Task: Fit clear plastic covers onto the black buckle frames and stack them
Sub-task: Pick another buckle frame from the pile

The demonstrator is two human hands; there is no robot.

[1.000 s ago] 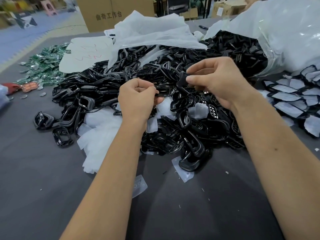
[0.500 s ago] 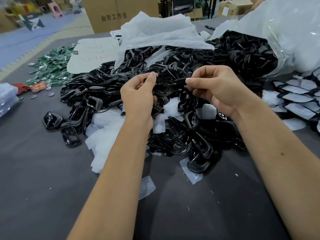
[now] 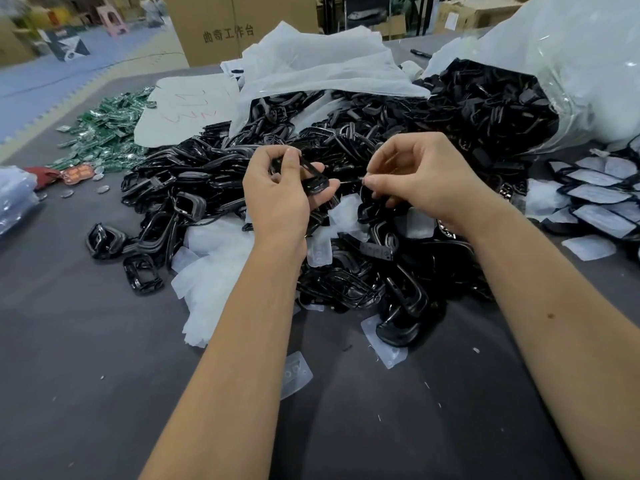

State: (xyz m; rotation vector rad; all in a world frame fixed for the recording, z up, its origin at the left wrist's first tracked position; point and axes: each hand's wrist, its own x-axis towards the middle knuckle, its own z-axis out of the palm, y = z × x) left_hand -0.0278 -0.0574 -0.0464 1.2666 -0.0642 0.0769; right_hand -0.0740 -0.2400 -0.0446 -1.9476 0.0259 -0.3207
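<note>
A big heap of black buckle frames (image 3: 346, 278) covers the middle of the dark table. Above it my left hand (image 3: 277, 199) grips one black buckle frame (image 3: 313, 176), thumb and fingers curled round it. My right hand (image 3: 426, 178) is beside it, thumb and forefinger pinched together on something thin that I cannot make out. Clear plastic covers lie loose in front of the heap, one (image 3: 296, 374) between my forearms and another (image 3: 388, 351) under a frame. Finished frames with covers (image 3: 595, 199) lie in rows at the right.
An open clear bag (image 3: 571, 81) spills more black frames at the back right. White tissue sheets (image 3: 311, 67) lie behind and left of the heap. Green packets (image 3: 104, 133) are scattered at the far left. A cardboard box (image 3: 225, 29) stands behind the table.
My hands drew slightly apart. The frame that both hands held now stays in my left hand alone, and my right hand has moved right with its fingertips pinched.
</note>
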